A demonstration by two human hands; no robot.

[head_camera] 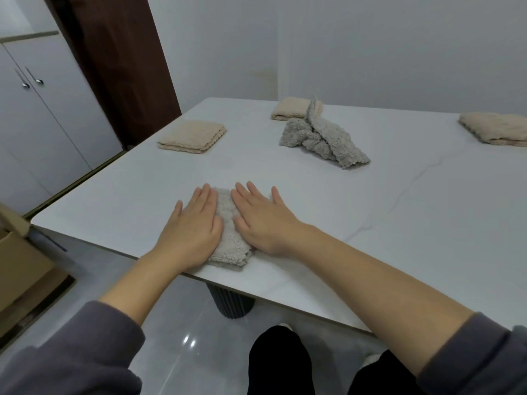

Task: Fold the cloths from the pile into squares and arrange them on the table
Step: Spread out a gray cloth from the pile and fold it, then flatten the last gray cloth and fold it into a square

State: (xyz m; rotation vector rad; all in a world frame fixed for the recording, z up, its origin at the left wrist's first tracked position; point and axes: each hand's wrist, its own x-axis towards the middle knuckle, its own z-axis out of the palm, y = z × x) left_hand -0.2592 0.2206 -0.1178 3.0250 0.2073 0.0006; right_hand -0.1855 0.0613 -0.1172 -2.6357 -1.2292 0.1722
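Grey cloth (229,243): lay folded at table's (399,223) 6 o'clock edge.
Left hand (194,223): pressed flat, fingers straight, on cloth's 9 o'clock half.
Right hand (265,220): pressed flat, fingers spread, on 3 o'clock half.
Pile (322,141): sat crumpled, 1 o'clock of cloth.
Folded beige: square A (191,135) 11 o'clock, square B (291,108) behind pile, square C (496,131) 2 o'clock.

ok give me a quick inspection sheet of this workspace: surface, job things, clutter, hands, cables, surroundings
surface: white table, faint veining, cloths spread over it
job's things: folded grey cloth at the near edge; crumpled grey cloth mid-table; folded squares: left beige cloth, far beige cloth, right beige cloth
clutter: nothing seen
hands: left hand and right hand both flat, pressing the folded grey cloth
cables: nothing seen
surroundings: cardboard box on the floor at left; white cabinet; brown door
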